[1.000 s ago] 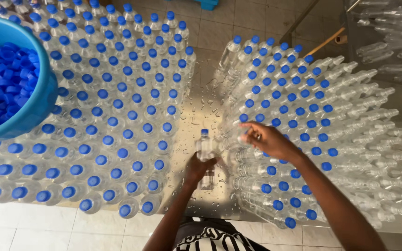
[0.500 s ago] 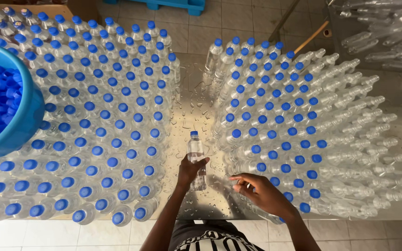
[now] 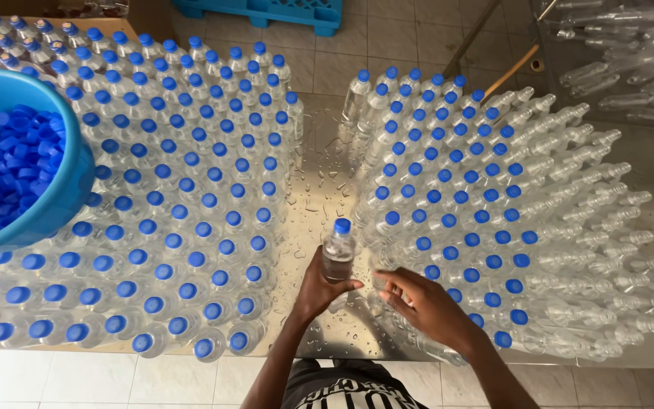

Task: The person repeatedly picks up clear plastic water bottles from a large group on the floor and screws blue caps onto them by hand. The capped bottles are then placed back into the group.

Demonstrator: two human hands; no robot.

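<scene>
My left hand grips a clear plastic water bottle with a blue cap, held upright over the wet metal table in the gap between two big groups of bottles. My right hand hovers just right of it with fingers spread, over the near edge of the right group, holding nothing. That right group has blue-capped bottles on its left side and uncapped ones further right. The left group is fully capped.
A blue basin full of loose blue caps sits at the left, on top of the bottles. A blue pallet lies on the tiled floor beyond the table. More empty clear bottles are piled at top right.
My right hand came down from the right group toward me. The bottle in my left hand now shows a blue cap. The view shifted slightly.
</scene>
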